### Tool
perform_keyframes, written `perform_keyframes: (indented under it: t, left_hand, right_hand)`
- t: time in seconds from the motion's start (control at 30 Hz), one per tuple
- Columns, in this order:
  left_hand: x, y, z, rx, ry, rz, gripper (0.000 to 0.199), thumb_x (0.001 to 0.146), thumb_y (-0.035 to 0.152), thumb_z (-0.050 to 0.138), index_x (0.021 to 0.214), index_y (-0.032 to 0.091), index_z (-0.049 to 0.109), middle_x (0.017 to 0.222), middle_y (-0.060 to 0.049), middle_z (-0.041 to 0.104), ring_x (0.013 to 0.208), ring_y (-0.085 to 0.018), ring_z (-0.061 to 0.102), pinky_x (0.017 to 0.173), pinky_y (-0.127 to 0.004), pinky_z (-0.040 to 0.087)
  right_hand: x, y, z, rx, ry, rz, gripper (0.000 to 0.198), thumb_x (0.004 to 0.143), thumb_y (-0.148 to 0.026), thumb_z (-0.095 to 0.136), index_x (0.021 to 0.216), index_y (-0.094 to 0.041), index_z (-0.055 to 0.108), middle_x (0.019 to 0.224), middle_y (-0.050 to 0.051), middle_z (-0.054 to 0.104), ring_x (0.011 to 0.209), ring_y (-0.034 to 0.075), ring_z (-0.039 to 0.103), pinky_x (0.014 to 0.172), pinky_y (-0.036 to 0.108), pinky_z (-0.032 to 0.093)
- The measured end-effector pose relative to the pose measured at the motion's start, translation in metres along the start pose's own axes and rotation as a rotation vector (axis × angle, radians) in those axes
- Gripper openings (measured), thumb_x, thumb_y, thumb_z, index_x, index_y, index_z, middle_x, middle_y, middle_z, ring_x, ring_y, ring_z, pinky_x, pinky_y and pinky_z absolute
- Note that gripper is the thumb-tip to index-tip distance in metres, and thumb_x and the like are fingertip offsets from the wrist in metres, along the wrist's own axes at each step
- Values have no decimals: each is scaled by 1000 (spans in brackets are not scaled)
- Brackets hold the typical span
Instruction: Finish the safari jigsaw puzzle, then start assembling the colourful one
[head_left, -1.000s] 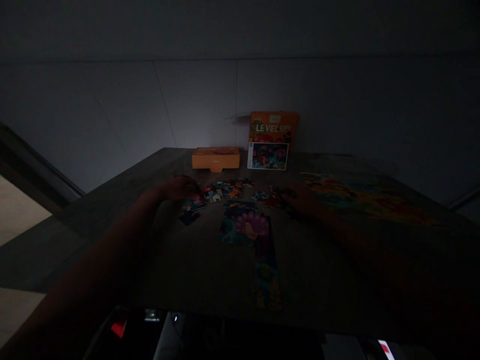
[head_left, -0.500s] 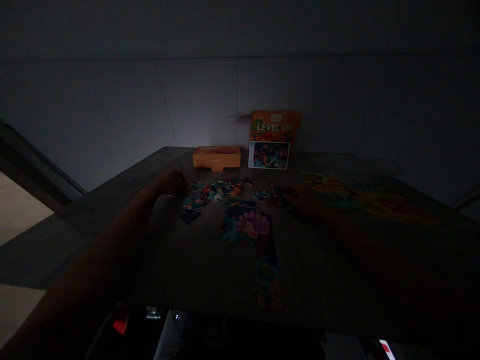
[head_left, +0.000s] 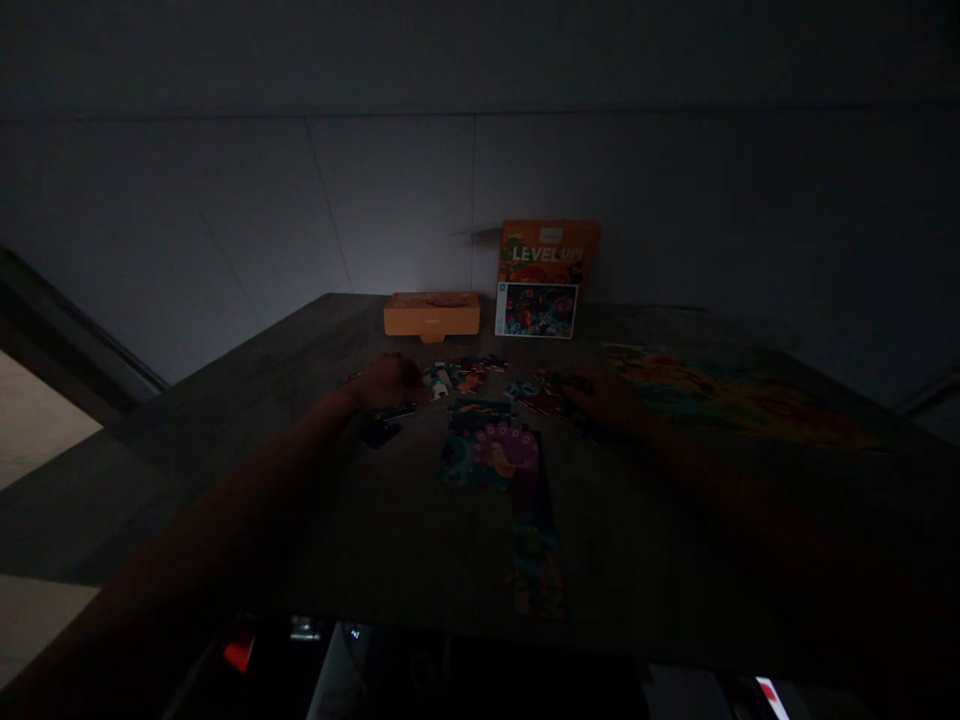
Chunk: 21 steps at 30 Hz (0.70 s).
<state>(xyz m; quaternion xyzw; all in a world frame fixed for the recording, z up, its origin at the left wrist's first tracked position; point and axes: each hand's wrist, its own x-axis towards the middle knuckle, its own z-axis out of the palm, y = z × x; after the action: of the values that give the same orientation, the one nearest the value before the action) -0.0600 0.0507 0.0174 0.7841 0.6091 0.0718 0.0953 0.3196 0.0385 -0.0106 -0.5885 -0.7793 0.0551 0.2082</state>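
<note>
In dim light, my left hand is low over the left part of a pile of loose jigsaw pieces, covering some of them. Its fingers point down and blur into the dark. My right hand rests at the pile's right side, by a few brown and blue pieces; its fingertips are too dark to make out. Nearer to me lies a partly joined puzzle with a purple peacock, and a narrow joined strip runs from it towards me. One dark piece lies just below my left hand.
An orange puzzle box stands upright against the wall, with a picture card at its front. Left of it is a flat orange box. A colourful puzzle sheet covers the grey table's right side.
My left hand has moved right, from the pile's left edge to over the pieces, hiding several of them. My right hand has stayed nearly still.
</note>
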Motion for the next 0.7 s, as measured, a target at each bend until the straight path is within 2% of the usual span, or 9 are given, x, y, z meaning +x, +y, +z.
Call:
perform_keyframes:
  t: [0.1,0.17,0.27,0.4,0.47,0.57,0.7]
  left_hand:
    - [1,-1,1,-166,-6,-2,45,73,56,60,95,18,68,96,-8,72,85,-24,66,72,-29,50]
    - [1,-2,0,-275,1,-11,37,76,50,57,90,17,67,86,-6,72,77,-21,67,67,-27,50]
    - [1,-4,-3,-443,86,-27,33,77,47,58,83,16,66,81,-6,72,77,-21,66,68,-28,50]
    - [1,-9,-10,-524,283,-107,41,76,54,61,82,14,68,87,-7,73,84,-22,65,71,-27,50]
    - [1,-14,-13,-518,335,-185,45,79,55,56,88,13,69,89,-8,73,84,-22,66,67,-26,50]
    - [1,-23,-18,-366,343,-325,40,85,46,50,95,13,70,92,-9,74,83,-22,67,62,-24,48]
    - [0,-36,-24,-216,329,-437,35,82,41,52,90,14,71,89,-12,73,84,-26,67,63,-28,47]
  right_hand:
    - [0,-1,-1,-2,-4,19,30,87,-27,57,112,-17,69,112,10,69,98,24,65,83,34,50]
    - [-1,-3,-2,-12,-4,21,29,87,-28,57,111,-17,69,112,10,70,98,25,65,84,34,50]
    - [-1,-4,-3,-18,-8,4,29,88,-28,56,110,-18,69,112,10,70,99,25,64,85,35,50]
    - [-2,-4,-4,-9,-4,1,28,87,-28,57,110,-19,70,111,10,70,96,24,65,83,35,50]
    - [-2,-4,-4,-7,-8,2,28,87,-28,57,110,-19,69,110,9,70,95,24,65,82,34,50]
    - [-1,-3,-3,-17,-11,7,28,88,-28,56,110,-18,69,110,9,70,97,23,65,83,32,50]
    - [0,-2,-2,-11,-12,0,28,87,-28,56,111,-19,70,109,9,70,98,23,65,84,32,50]
